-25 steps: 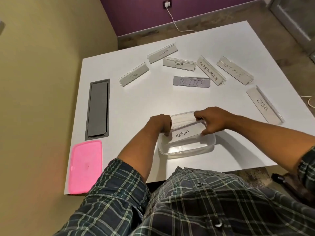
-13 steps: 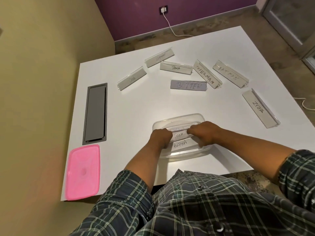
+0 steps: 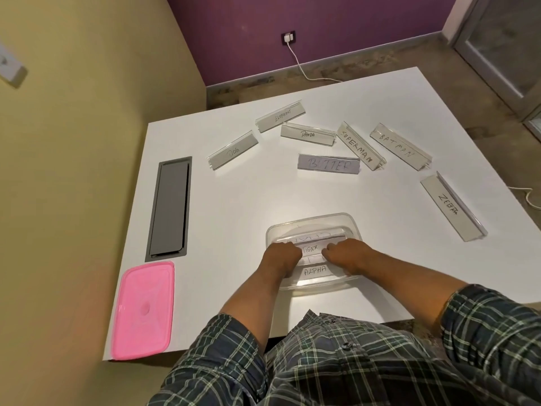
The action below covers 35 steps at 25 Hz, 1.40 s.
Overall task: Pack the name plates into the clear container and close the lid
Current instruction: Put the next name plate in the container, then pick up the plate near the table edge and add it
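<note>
Two hands are in the clear box (image 3: 349, 222) near the front of the white surface (image 3: 248, 200). The left hand (image 3: 282, 254) and right hand (image 3: 347, 254) each grip an end of the TIGER plate (image 3: 312, 248). Seven plates lie outside. The pink lid (image 3: 143, 309) sits far left.

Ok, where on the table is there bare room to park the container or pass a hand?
Bare white table lies between the grey hatch and the clear container, and between the BUTTER plate and the container's far rim. Also right of the container, short of the ZEBRA plate. The far arc, DOG plate to BATMAN plate, is crowded.
</note>
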Each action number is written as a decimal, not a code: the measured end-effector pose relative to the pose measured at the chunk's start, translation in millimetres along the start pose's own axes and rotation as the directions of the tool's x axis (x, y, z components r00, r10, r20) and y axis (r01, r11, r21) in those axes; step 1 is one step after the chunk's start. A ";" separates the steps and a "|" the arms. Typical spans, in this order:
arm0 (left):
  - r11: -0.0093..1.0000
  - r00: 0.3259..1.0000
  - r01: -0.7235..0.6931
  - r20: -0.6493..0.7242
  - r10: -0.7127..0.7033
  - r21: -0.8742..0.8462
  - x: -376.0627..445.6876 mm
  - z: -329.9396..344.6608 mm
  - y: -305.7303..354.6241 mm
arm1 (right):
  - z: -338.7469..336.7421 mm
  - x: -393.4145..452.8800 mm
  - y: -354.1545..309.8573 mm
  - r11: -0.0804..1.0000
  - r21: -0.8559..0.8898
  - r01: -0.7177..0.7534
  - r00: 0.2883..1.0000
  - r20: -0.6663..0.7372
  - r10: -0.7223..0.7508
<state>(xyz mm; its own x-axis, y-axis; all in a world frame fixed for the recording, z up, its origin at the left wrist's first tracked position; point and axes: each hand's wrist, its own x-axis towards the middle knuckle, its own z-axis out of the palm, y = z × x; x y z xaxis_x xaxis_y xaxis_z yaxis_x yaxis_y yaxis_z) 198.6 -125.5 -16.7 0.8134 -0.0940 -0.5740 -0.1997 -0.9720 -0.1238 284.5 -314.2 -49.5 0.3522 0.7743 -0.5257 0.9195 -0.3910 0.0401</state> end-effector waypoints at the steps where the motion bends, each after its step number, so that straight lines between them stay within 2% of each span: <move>1: 1.000 1.000 -0.004 -0.004 0.004 -0.001 0.0 0.1 -0.1 | -0.1 0.5 -0.1 1.000 -0.001 0.002 1.000 0.000 -0.002; 7: 0.998 0.998 -0.057 -0.020 0.056 -0.032 3.6 -6.8 -3.7 | -6.1 -2.3 0.3 0.996 -0.066 0.059 0.998 -0.005 -0.060; 10: 0.990 0.983 -0.135 -0.134 0.129 -0.035 7.7 -17.5 -6.2 | -10.3 -6.1 6.7 0.998 0.006 0.066 0.995 -0.070 -0.065; 12: 0.987 0.962 -0.149 -0.239 0.129 -0.066 13.5 -29.9 -5.1 | -17.2 -14.5 15.0 0.996 0.054 0.074 0.978 -0.201 -0.062; 14: 0.978 0.941 -0.099 -0.336 0.033 -0.181 19.4 -43.9 -4.0 | -27.0 -23.0 24.8 0.993 0.085 0.085 0.903 -0.428 -0.041; 16: 0.958 0.910 -0.060 -0.411 -0.063 -0.280 32.2 -65.9 6.5 | -31.3 -41.1 45.6 0.980 0.197 -0.017 0.802 -0.583 0.131; 17: 0.943 0.898 -0.054 -0.430 -0.098 -0.328 39.2 -76.8 12.4 | -31.8 -50.7 58.1 0.956 0.282 -0.083 0.758 -0.605 0.245; 19: 0.916 0.890 -0.069 -0.438 -0.122 -0.396 54.6 -98.8 25.9 | -26.2 -71.7 83.6 0.846 0.484 -0.223 0.686 -0.539 0.489; 22: 0.900 0.912 -0.110 -0.404 -0.077 -0.422 79.6 -125.7 45.2 | -1.7 -103.6 118.6 0.556 0.746 -0.367 0.513 -0.336 0.790; 25: 0.885 0.940 -0.173 -0.341 0.018 -0.432 110.1 -149.7 72.1 | 38.5 -143.7 149.3 0.273 0.822 -0.499 0.341 -0.103 0.934; 27: 0.883 0.956 -0.186 -0.288 0.061 -0.430 131.6 -162.8 90.4 | 65.2 -168.4 164.1 0.140 0.817 -0.559 0.270 0.020 0.963; 28: 0.884 0.961 -0.194 -0.265 0.083 -0.425 143.8 -168.8 99.7 | 75.7 -179.9 169.9 0.098 0.821 -0.563 0.263 0.065 0.963; 30: 0.877 0.969 -0.206 -0.213 0.122 -0.435 166.1 -178.0 115.6 | 91.7 -197.1 176.2 0.081 0.822 -0.564 0.310 0.120 0.943; 32: 0.866 0.972 -0.224 -0.171 0.163 -0.448 188.7 -186.8 133.5 | 106.2 -210.3 183.9 0.108 0.790 -0.604 0.376 0.163 0.912; 35: 0.845 0.972 -0.233 -0.136 0.190 -0.482 219.1 -198.1 158.3 | 127.4 -219.7 196.7 0.210 0.698 -0.684 0.499 0.238 0.833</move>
<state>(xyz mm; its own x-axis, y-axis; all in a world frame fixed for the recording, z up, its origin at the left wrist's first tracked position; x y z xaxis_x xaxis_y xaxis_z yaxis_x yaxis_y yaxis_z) 453.4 -342.7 -1.7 0.8273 -0.3058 -0.4713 -0.0948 -0.9029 0.4193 365.7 -624.7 -34.3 0.9005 -0.0581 -0.4310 -0.1697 -0.9594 -0.2253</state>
